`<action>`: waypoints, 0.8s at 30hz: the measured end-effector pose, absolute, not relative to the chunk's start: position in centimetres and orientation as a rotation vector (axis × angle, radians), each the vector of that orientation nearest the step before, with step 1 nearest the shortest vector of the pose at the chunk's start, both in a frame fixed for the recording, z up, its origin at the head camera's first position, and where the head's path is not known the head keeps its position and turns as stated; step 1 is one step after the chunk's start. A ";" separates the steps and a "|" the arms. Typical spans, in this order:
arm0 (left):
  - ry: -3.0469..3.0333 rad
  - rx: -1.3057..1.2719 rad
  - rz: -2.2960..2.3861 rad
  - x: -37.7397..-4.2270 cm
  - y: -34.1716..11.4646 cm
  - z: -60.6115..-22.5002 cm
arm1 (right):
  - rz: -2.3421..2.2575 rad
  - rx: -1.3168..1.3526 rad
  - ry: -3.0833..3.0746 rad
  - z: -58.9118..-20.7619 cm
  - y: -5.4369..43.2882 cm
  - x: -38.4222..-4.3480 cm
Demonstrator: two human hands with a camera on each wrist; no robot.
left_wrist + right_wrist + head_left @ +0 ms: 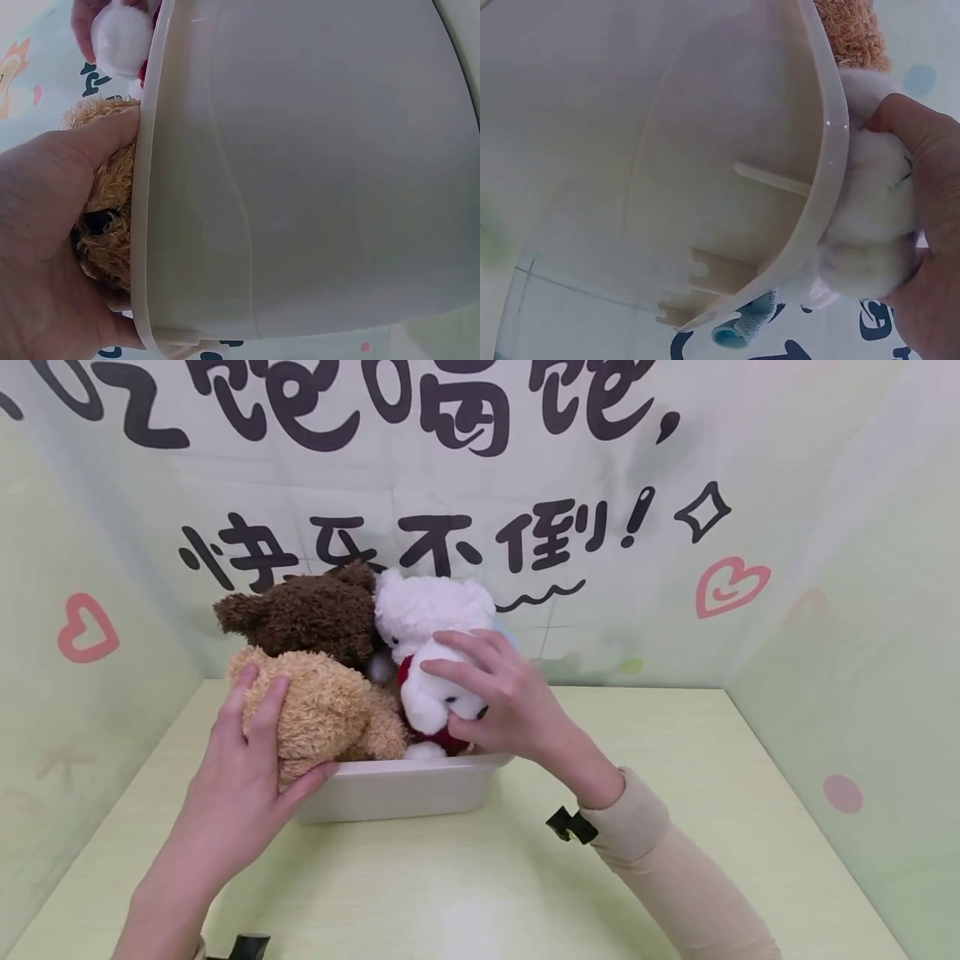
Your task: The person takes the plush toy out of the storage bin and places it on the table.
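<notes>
A light grey plastic tub (397, 793) holds several plush toys. My left hand (243, 760) grips a tan curly-furred teddy bear (318, 710) at the tub's left side, with fingers over its far side and the thumb at the front rim. In the left wrist view, a dark spot shows on the tan bear (112, 180), which lies against the rim. On the right, my right hand (502, 689) holds a smooth white plush toy (427, 697) with dark eyes and red cloth. The right wrist view shows thumb and fingers around this white toy (877, 195) beside the rim.
Behind the tan bear sits a dark brown plush bear (307, 614). A fluffy white plush bear (431, 606) leans next to it at the back. Something light blue (746, 319) pokes out beyond the tub. The pale tabletop (675, 777) meets printed fabric walls (825, 610) at back and sides.
</notes>
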State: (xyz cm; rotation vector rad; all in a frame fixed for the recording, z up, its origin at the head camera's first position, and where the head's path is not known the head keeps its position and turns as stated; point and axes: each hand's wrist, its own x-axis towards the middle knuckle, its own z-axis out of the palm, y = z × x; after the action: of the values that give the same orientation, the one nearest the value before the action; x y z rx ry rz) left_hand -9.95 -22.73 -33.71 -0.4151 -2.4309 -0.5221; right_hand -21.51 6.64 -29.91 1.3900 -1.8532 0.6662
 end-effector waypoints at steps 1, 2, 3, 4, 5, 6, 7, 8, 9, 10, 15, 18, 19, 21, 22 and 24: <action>-2.435 -0.413 -0.521 -9.9 -22.7 -33.7 | 0.681 1.390 -1.856 -29.8 6.7 -21.6; -2.439 -0.411 -0.518 -9.9 -22.7 -33.6 | 0.692 1.390 -1.860 -29.7 6.7 -21.7; -2.442 -0.409 -0.516 -9.9 -22.7 -33.6 | 0.706 1.391 -1.866 -29.6 6.8 -21.7; -2.445 -0.405 -0.512 -9.9 -22.7 -33.6 | 0.716 1.392 -1.872 -29.5 6.8 -21.8; -2.445 -0.405 -0.510 -9.9 -22.7 -33.6 | 0.726 1.396 -1.878 -29.4 6.9 -21.8; -2.446 -0.402 -0.509 -9.9 -22.7 -33.5 | 0.735 1.400 -1.883 -29.3 6.9 -21.8; -2.447 -0.400 -0.506 -9.8 -22.7 -33.5 | 0.742 1.403 -1.889 -29.2 7.0 -21.9; -2.445 -0.401 -0.505 -9.8 -22.7 -33.5 | 0.752 1.407 -1.892 -29.1 7.0 -21.9; -2.445 -0.401 -0.505 -9.8 -22.7 -33.5 | 0.760 1.409 -1.895 -29.1 7.1 -22.0; -2.445 -0.401 -0.504 -9.8 -22.7 -33.5 | 0.769 1.411 -1.896 -29.1 7.1 -22.0; -2.456 -0.401 -0.504 -9.9 -22.7 -33.5 | 0.801 1.420 -1.876 -29.1 7.4 -22.3; -2.459 -0.401 -0.504 -9.9 -22.6 -33.5 | 0.825 1.419 -1.848 -29.1 7.5 -22.4; -2.460 -0.401 -0.503 -9.9 -22.6 -33.5 | 0.835 1.416 -1.840 -29.1 7.5 -22.4; -2.458 -0.399 -0.500 -9.9 -22.5 -33.5 | 0.862 1.405 -1.826 -29.0 7.7 -22.5; -2.457 -0.397 -0.497 -9.9 -22.5 -33.6 | 0.875 1.397 -1.823 -28.9 7.8 -22.5; -2.450 -0.400 -0.494 -10.0 -22.4 -33.6 | 0.906 1.374 -1.821 -28.7 8.2 -22.6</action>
State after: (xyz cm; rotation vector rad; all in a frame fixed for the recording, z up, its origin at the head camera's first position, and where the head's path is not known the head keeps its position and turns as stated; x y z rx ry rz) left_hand -9.98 -22.40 -33.61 -0.4004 -2.4501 -0.4942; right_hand -22.57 8.18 -28.66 1.3737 -1.8208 0.9062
